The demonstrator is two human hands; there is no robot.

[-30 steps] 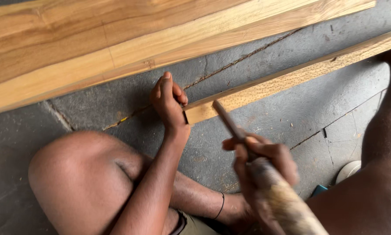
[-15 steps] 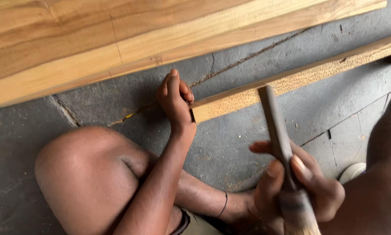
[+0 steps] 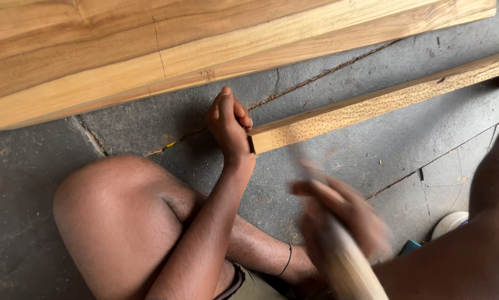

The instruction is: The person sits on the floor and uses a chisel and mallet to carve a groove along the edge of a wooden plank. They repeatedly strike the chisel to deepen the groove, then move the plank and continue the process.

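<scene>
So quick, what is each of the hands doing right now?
Left hand: closed at the end of the narrow pale wooden strip, holding something small I cannot identify.
Right hand: blurred, closed on a light wooden tool handle.

- The narrow wooden strip (image 3: 371, 108) lies slantwise on the grey concrete floor (image 3: 344, 161), its near end cut square and speckled with small dark marks.
- The left hand (image 3: 230, 125) is closed at that near end of the strip, touching it, fingers curled over the end.
- The right hand (image 3: 341, 214) is below the strip, clear of it, wrapped around a pale wooden handle (image 3: 352, 266); both are blurred.
- A wide plank (image 3: 149, 50) lies above the strip, apart from it.
- A bent knee (image 3: 113, 214) is below and left of the strip's near end.
- A crack (image 3: 316, 78) runs between plank and strip.
</scene>
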